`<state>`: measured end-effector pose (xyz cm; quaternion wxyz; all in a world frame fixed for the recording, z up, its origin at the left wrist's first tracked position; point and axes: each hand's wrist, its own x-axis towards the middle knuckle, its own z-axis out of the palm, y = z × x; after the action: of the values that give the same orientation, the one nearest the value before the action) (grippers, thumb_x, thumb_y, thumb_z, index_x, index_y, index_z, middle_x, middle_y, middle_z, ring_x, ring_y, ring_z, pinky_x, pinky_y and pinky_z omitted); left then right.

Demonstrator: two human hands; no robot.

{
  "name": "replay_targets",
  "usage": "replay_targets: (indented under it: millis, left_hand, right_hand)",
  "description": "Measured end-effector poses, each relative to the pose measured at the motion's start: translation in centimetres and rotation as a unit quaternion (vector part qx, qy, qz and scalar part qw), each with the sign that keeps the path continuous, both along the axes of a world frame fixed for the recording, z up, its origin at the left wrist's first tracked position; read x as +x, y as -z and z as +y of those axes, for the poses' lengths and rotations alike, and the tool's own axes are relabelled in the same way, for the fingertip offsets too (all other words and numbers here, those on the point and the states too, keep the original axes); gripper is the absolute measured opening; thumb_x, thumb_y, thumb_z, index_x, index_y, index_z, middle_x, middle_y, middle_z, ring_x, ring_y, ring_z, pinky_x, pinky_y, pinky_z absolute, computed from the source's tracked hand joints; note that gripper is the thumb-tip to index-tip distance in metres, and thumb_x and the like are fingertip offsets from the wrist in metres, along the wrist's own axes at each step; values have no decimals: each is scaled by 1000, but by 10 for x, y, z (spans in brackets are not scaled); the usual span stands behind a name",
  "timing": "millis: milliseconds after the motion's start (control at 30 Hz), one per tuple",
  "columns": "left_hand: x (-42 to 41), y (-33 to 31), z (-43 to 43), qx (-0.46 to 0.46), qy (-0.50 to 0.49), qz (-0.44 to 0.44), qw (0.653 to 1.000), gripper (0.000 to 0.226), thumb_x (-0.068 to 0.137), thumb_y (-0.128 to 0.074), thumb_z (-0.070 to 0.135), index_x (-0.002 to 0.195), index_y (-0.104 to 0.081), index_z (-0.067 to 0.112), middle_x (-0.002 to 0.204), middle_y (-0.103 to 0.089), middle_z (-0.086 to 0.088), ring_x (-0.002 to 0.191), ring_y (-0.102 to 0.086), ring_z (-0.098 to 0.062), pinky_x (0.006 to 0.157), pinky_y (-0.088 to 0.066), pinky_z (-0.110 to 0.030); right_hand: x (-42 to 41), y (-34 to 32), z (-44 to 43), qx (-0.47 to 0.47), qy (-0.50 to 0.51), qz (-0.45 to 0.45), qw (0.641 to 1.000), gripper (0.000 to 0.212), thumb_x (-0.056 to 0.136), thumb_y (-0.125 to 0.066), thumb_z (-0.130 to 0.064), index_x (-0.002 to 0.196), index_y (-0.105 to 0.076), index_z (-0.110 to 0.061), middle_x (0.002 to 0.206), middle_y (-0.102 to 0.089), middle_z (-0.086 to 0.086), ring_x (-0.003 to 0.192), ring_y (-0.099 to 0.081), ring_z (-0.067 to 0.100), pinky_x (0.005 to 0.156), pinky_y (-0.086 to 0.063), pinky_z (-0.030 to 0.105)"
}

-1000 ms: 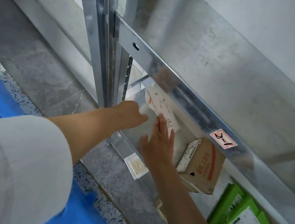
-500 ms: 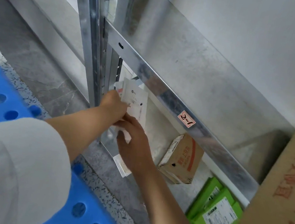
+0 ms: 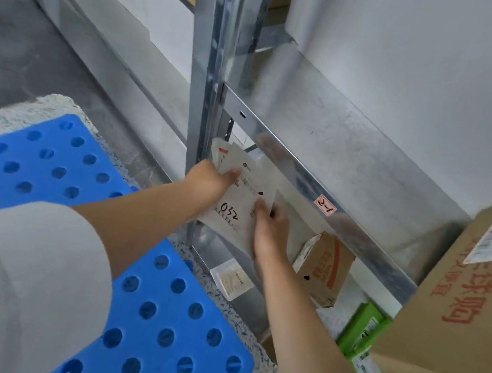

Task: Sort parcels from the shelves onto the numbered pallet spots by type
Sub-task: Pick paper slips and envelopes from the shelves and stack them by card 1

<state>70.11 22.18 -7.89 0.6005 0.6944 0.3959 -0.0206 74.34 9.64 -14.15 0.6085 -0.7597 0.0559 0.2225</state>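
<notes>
Parcel envelopes (image 3: 233,204), the top one marked 032, sit clamped between both hands at the front of the metal shelf unit (image 3: 353,157): the left hand (image 3: 207,181) pinches their upper edge, the right hand (image 3: 270,232) grips the right edge, beside a small brown carton (image 3: 323,268)

Stack of flat white mailers (image 3: 237,207), top one hand-marked 032, tilted at the rack front under shelf 2-1 (image 3: 306,150), gripped by left hand (image 3: 207,182) and right hand (image 3: 270,231). Small red-printed carton (image 3: 326,268) tilted behind. Blue perforated pallet (image 3: 36,163) at left.
</notes>
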Motion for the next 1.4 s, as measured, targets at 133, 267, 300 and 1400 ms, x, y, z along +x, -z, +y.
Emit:
replay_targets:
  millis: [133, 267, 300, 1400]
  left_hand:
    - [-16, -18, 4, 40, -34, 11, 999, 38, 104, -35, 31, 119, -54, 1, 105, -64, -13, 86, -62, -26, 68, -50, -34]
    - [-37, -41, 11, 65, -45, 24, 997, 33, 104, -34, 22, 119, -53, 0, 87, -53, -7, 79, -52, -23, 69, -42, -29]
    - [-44, -47, 12, 60, -53, 19, 997, 32, 104, -35, 22, 119, -54, 2, 86, -54, -6, 81, -53, -23, 71, -43, -31]
    - [-341, -320, -206, 135, -231, -177, 947, 26, 103, -39, 32, 113, -56, 15, 108, -66, -1, 97, -64, -17, 76, -53, -28]
  right_hand:
    - [-14, -31, 4, 44, 15, 11, 999, 22, 92, -62, -31, 92, -67, -10, 97, -72, 12, 88, -70, 29, 78, -59, 44]
    - [-32, -65, 4, 52, 5, 24, 998, 30, 91, -59, -45, 83, -68, -17, 88, -73, 2, 82, -70, 20, 74, -60, 35]
    - [-37, -74, 5, 56, -5, 32, 998, 31, 93, -55, -46, 84, -67, -18, 87, -72, 1, 81, -69, 19, 74, -59, 33]
    - [-240, -369, -177, 177, -333, -69, 924, 24, 100, -47, -12, 107, -65, -26, 109, -71, -5, 106, -66, 18, 97, -51, 45]
